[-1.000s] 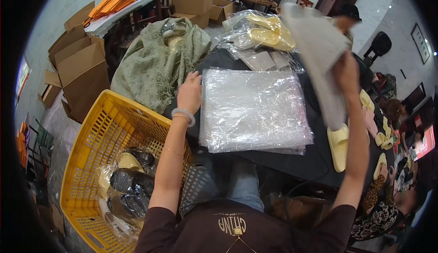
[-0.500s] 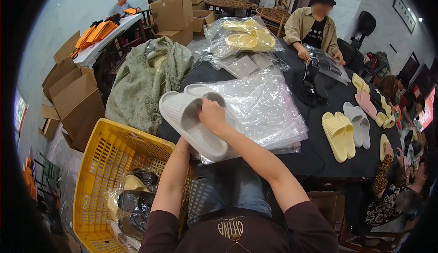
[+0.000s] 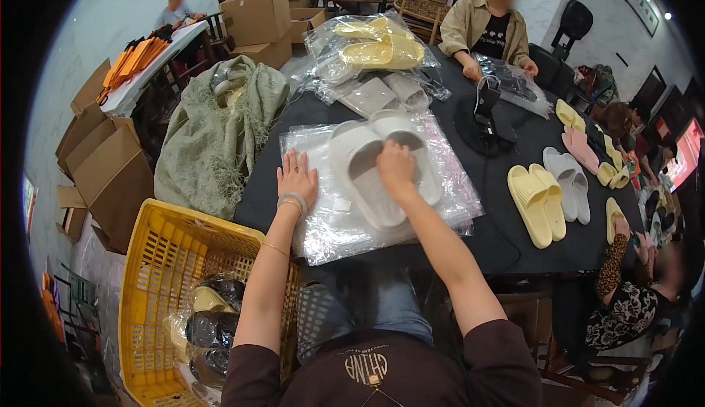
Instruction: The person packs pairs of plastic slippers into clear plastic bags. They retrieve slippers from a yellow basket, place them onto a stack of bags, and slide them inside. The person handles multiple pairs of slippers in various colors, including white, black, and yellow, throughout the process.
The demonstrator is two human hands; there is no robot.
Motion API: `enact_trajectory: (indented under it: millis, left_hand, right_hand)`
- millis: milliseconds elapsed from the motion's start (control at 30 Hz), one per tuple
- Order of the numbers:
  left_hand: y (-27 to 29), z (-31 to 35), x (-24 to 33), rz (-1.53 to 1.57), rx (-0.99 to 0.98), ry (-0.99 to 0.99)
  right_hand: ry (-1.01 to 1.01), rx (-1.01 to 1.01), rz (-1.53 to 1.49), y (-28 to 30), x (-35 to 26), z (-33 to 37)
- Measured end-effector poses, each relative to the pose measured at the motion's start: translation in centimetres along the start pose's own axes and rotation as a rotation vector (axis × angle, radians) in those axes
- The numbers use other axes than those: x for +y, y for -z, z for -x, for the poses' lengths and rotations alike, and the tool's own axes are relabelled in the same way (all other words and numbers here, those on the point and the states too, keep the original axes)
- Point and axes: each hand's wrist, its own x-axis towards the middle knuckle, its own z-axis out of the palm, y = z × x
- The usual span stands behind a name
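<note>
Head view: one pale-walled room (image 3: 139, 18), one black table (image 3: 459, 128), one yellow basket (image 3: 209, 218), one stack of clear bags (image 3: 330, 234), two grey slippers (image 3: 378, 195) over stack; right grip (image 3: 396, 166) curled around slippers' inner edges, left grip (image 3: 297, 179) flat on bags, grasping nothing.

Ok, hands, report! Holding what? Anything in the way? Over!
Left hand on clear bags. Right hand holding grey slippers. Yellow slippers off right, not blocking.

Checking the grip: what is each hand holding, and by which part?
The right hand holds the grey slippers near their adjoining strap edges; the exact grip is hidden. The left hand holds nothing, resting flat on the plastic bags.
</note>
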Motion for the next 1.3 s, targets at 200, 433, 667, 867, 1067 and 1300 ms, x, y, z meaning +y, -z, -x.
enact_trajectory:
  millis: [200, 433, 667, 867, 1067, 1300]
  left_hand:
    - [-0.1, -0.1, 0.0, 0.03, 0.0, 0.023]
    - [1.6, -0.4, 0.7, -0.029, -0.077, 0.05]
    - [0.3, -3.4, 2.8, -0.273, 0.137, 0.027]
    - [0.5, -3.0, 3.9, -0.101, -0.035, 0.054]
    - [-0.1, -3.0, 4.0, -0.119, 0.073, 0.157]
    - [0.2, -2.7, 3.5, -0.061, 0.077, 0.155]
  right_hand:
    - [-0.266, 0.037, -0.005, 0.6, 7.9, -1.3]
    - [-0.331, -0.012, -0.131, 1.0, 9.2, -0.5]
    - [-0.355, -0.024, -0.173, 1.0, 8.9, -0.5]
    - [-0.375, 0.018, -0.163, 0.6, 9.7, -0.5]
    - [-0.392, 0.045, -0.124, -0.1, 9.6, -0.5]
    - [-0.369, 0.003, -0.15, -0.1, 9.7, -0.7]
